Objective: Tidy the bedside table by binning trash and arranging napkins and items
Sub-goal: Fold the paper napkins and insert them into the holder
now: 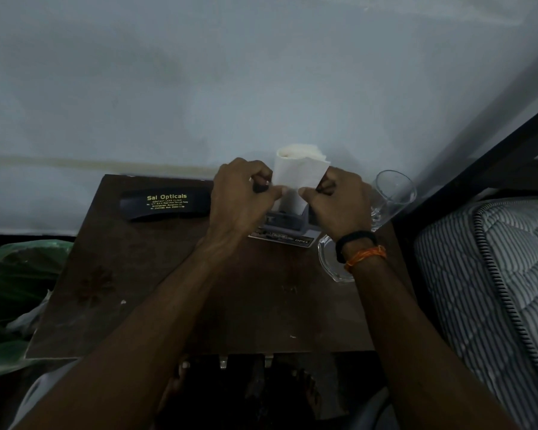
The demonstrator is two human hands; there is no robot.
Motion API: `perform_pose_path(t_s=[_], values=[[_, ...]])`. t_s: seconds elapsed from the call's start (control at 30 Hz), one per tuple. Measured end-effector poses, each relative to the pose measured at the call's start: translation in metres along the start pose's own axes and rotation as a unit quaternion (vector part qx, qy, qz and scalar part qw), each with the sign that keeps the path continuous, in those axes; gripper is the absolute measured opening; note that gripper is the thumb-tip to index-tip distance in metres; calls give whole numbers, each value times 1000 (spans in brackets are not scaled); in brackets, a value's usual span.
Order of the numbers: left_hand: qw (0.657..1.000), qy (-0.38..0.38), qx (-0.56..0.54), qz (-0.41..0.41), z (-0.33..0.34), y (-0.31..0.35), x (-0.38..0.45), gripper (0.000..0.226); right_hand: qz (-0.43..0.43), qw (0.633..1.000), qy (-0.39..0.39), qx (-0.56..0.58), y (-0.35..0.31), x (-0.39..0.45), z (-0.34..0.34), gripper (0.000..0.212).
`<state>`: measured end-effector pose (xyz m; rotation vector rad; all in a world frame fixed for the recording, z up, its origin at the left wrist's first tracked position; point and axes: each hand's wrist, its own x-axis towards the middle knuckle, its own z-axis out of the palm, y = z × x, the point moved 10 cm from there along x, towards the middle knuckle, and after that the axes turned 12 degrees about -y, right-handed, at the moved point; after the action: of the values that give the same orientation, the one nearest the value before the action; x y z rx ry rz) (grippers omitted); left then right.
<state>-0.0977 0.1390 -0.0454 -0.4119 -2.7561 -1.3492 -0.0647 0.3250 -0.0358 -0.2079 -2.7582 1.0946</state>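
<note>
A bundle of white napkins (pixel 298 169) stands upright in a grey holder (pixel 284 220) at the back of the dark wooden bedside table (pixel 168 290). My left hand (pixel 243 197) pinches the napkins' left edge between thumb and fingers. My right hand (pixel 336 203) pinches their right edge in the same way. A black spectacle case (pixel 165 204) with gold lettering lies at the back left. A printed card (pixel 281 238) lies under the holder.
A clear glass mug (pixel 392 197) lies on its side at the table's right, beside a clear glass piece (pixel 330 262) under my right wrist. A green plastic bag (pixel 13 290) sits left of the table. A striped mattress (pixel 494 290) borders the right.
</note>
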Motion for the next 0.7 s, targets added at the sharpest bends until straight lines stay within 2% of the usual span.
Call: perform_pose_path(t_s=[0.1, 0.23, 0.4, 0.7], values=[[1000, -21, 12, -5, 3, -1, 0, 30, 0, 1000, -17, -22, 1, 0, 4, 16], [998, -54, 30, 5, 9, 2, 0, 33, -2, 1000, -13, 3, 1, -1, 3, 23], [997, -48, 57, 21, 10, 4, 0, 30, -11, 1000, -3, -7, -2, -2, 2, 17], [996, -49, 68, 21, 13, 0, 2, 24, 19, 999, -19, 18, 6, -2, 6, 22]])
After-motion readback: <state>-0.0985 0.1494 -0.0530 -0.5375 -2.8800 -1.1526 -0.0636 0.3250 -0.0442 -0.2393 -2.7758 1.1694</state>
